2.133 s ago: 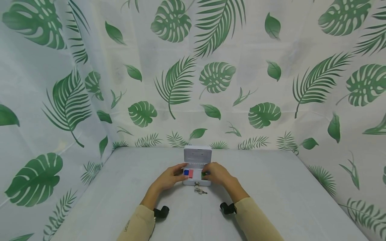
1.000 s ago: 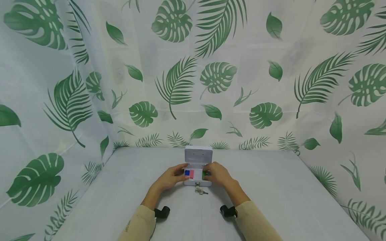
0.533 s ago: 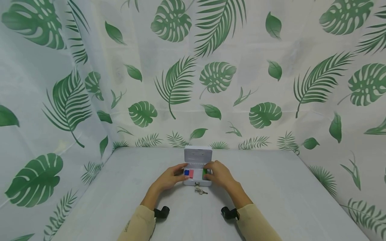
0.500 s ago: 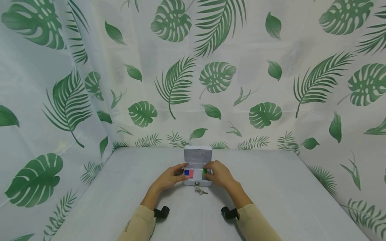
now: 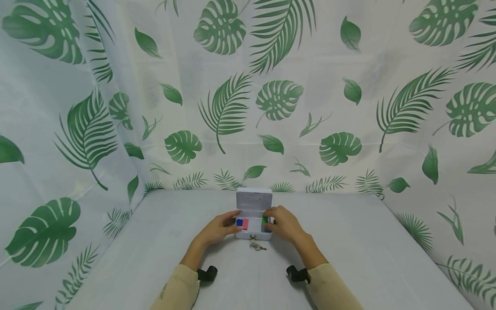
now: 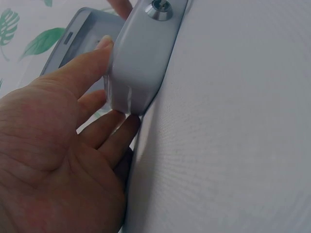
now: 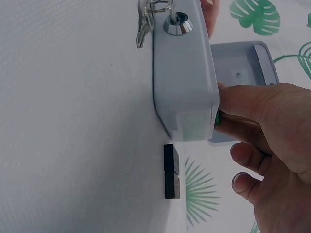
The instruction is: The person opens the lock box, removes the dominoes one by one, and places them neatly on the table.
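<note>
A pale grey cash box (image 5: 253, 235) stands with its lid (image 5: 253, 200) raised. Blue (image 5: 240, 222) and pink (image 5: 246, 224) flat pieces lie inside at the left, and a green piece (image 5: 265, 222) is at the right side. My left hand (image 5: 215, 228) holds the box's left end, thumb over the rim and fingers against the side. My right hand (image 5: 286, 224) reaches in at the right end. Its thumb and index finger pinch the green piece, of which only a sliver shows between them in the right wrist view; its other fingers are curled outside the box.
Keys on a ring (image 5: 257, 246) hang from the front lock (image 7: 178, 24). Two small dark blocks (image 7: 171, 171) lie on the white tabletop (image 5: 341, 241), just off the box's right end. A leaf-print cloth (image 5: 248, 107) closes off the back and sides.
The right hand has shifted slightly right, and the green piece has moved right inside the box with it. The left hand and the box have stayed in place.
</note>
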`<action>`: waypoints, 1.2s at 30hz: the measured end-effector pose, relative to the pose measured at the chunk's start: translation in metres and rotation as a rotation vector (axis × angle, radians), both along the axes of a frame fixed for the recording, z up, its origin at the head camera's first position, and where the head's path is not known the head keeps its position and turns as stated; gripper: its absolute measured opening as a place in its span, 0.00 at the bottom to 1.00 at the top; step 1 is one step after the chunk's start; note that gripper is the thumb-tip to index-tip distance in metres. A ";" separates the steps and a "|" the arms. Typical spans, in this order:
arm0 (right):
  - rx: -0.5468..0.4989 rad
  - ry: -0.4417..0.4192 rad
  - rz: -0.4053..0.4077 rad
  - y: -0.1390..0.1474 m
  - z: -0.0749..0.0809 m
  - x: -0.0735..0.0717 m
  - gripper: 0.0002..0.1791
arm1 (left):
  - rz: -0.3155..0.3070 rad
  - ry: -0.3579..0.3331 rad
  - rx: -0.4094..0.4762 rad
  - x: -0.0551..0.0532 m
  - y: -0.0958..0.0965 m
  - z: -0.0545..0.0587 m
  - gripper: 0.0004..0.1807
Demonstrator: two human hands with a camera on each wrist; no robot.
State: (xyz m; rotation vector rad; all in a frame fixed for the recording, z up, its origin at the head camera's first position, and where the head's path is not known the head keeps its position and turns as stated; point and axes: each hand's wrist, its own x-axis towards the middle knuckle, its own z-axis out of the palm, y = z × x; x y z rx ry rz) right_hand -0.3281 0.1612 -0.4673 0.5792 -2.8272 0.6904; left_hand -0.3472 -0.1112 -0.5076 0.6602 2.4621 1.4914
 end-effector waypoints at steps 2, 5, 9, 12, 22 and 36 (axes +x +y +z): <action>0.004 0.002 0.000 0.001 -0.001 0.000 0.20 | 0.000 0.005 0.006 0.000 0.000 -0.001 0.38; 0.002 0.006 0.001 0.002 0.000 0.000 0.20 | -0.007 0.007 0.024 0.000 0.000 -0.001 0.37; -0.004 0.007 0.006 0.004 0.002 0.001 0.20 | -0.015 0.012 0.036 0.000 0.000 0.000 0.37; -0.004 0.012 0.007 0.005 0.003 0.002 0.20 | -0.013 0.014 0.023 0.000 -0.001 0.000 0.38; -0.011 0.007 -0.003 0.009 0.006 0.001 0.19 | -0.005 0.017 0.012 0.001 -0.001 0.002 0.37; -0.039 -0.014 -0.027 0.018 0.006 0.002 0.17 | -0.015 0.016 0.018 0.001 0.000 0.000 0.37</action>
